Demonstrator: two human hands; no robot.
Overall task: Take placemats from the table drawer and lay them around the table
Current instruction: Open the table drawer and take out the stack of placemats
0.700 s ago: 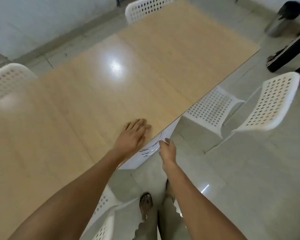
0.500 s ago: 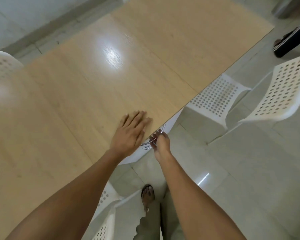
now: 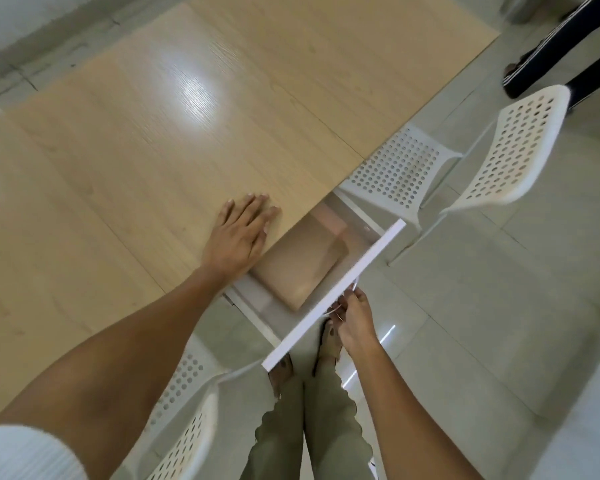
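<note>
1. Head view, hands: The left hand (image 3: 238, 235) is lying flat and relaxed on the table (image 3: 125, 140), fingers spread, gripping nothing. The right hand (image 3: 352, 317) is closing around the thin metal handle (image 3: 336, 310) on the white front of the drawer (image 3: 333, 296), which is standing open below the table edge.

2. Head view, the task's things: A tan stack of placemats (image 3: 300, 268) is lying inside the drawer, between the two hands and just beside the left wrist. A paler, pinkish piece (image 3: 329, 220) is sitting deeper in, partly hidden under the table edge; whether it is another placemat cannot be told.

3. Doing this step well, as a judgement: The drawer is looking open enough to reach the stack. The left hand pressing down is steadying the table. The right hand should be letting go of the handle and sliding under the near edge of the stack, lifting it level so no mats are slipping off.

4. Counts: One table, one drawer, one visible stack; the number of mats in it cannot be counted. Two white perforated chairs are showing fully: one (image 3: 499, 150) beyond the right hand, one (image 3: 187, 427) below the left forearm. No placemat is on the table yet.
</note>
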